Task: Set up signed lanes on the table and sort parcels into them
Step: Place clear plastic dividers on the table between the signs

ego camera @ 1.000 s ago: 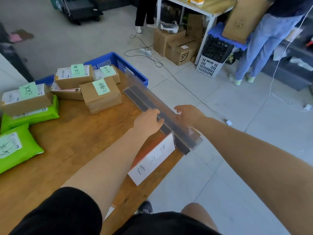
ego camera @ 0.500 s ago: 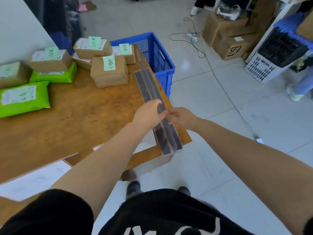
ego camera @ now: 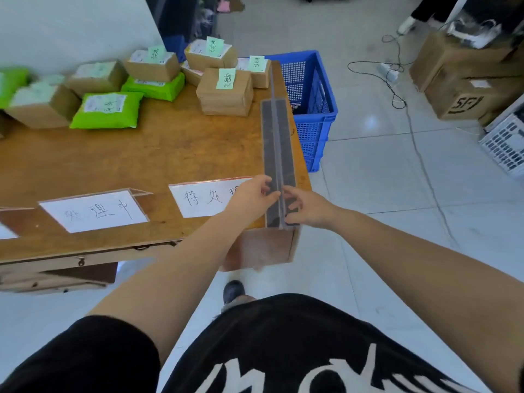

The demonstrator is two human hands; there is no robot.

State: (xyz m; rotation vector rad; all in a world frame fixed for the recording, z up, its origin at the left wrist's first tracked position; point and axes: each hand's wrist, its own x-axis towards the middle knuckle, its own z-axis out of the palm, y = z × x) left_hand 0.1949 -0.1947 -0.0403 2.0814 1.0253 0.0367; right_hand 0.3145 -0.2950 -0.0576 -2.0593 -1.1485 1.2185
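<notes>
Now both hands — left hand (ego camera: 252,198), right hand (ego camera: 307,208) — grip divider (ego camera: 276,143).

The table (ego camera: 141,154) is orange-brown wood. On it, the far boxes (ego camera: 225,93) are tan cardboard with pale green notes; the mailer bags (ego camera: 106,110) are bright lime green. The near signs (ego camera: 95,211) are white with black handwriting. The divider (ego camera: 278,154) is clear with dark grey strips. The crate (ego camera: 317,109) on the right is blue mesh.

sign (ego camera: 96,211) reads "处理中", next sign (ego camera: 204,200) "待处…", floor box (ego camera: 465,104) "sf".
</notes>
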